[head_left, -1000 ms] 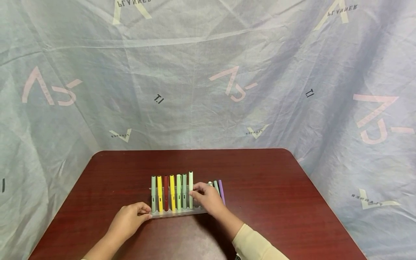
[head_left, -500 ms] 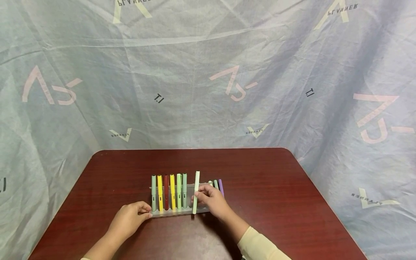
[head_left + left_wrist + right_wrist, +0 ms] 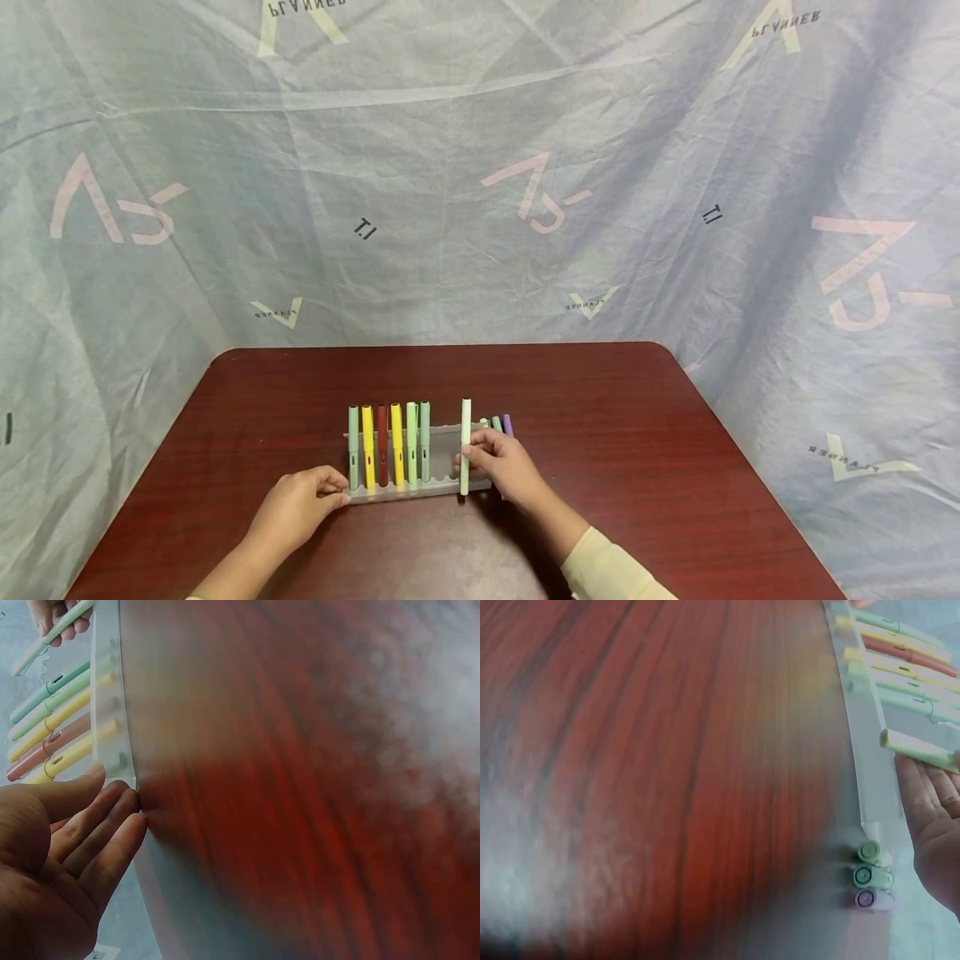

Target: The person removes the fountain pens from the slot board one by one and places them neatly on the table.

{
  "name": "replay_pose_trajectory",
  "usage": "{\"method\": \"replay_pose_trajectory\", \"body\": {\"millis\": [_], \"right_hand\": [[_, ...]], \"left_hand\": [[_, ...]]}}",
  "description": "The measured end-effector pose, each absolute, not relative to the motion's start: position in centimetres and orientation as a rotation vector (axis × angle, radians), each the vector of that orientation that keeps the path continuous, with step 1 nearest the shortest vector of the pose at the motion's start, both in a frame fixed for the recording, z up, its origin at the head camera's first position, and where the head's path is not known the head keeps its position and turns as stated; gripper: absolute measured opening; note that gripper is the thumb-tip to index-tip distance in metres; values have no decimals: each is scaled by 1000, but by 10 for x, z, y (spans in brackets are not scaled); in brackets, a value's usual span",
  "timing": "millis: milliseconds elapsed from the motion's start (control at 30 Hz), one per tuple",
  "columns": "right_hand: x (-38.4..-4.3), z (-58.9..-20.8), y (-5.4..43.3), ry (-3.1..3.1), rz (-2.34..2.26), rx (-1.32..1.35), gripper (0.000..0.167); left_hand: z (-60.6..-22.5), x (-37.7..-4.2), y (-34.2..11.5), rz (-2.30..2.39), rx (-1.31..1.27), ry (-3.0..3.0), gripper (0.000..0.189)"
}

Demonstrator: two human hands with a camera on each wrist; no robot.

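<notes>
A clear plastic pen stand [image 3: 405, 493] sits mid-table. In its left part several capped pens lean upright side by side: grey-green, yellow, a dark red pen [image 3: 383, 446], yellow, light green and grey-green. My left hand [image 3: 296, 504] holds the stand's front left corner, thumb [image 3: 75, 791] and fingertips at its end in the left wrist view. My right hand [image 3: 510, 471] pinches a pale green pen [image 3: 466, 417] between thumb and fingers. That pen is nearly upright in front of the stand's right part, its lower end [image 3: 889, 739] overlapping the front ledge.
Just past the stand's right end are three more pens, pale green [image 3: 868, 851], green [image 3: 866, 876] and purple [image 3: 507, 425], partly hidden behind my right hand in the head view. The red-brown wooden table [image 3: 637, 467] backs onto a grey printed cloth [image 3: 450, 208].
My right hand has drawn the pale green pen out of its place beside the grey-green one and carried it right along the stand. My left hand stays at the corner.
</notes>
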State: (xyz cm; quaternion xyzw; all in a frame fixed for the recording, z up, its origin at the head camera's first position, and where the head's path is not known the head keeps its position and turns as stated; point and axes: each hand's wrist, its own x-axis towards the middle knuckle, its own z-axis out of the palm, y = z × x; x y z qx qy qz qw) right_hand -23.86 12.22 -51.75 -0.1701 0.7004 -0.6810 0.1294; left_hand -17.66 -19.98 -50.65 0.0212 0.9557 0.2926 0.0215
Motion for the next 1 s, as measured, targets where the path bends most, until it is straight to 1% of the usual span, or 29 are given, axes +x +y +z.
{"method": "replay_pose_trajectory", "body": {"millis": [133,400,600,800,1000], "right_hand": [[-240,-518,128,2031,-1982,-462,37],[-240,-515,141,2079,-1955,-428,26],[-243,-514,151,2063,-1980,-399,28],[-247,-513,166,2071,-1989,-370,25],[-254,-512,190,2157,-1929,-306,34]], "left_hand": [[-507,-177,-200,905,71,2968,12],[-508,-177,-200,906,69,2971,11],[-508,-177,-200,895,66,2972,11],[-508,-177,-200,903,73,2976,11],[-507,-177,-199,910,82,2978,11]]}}
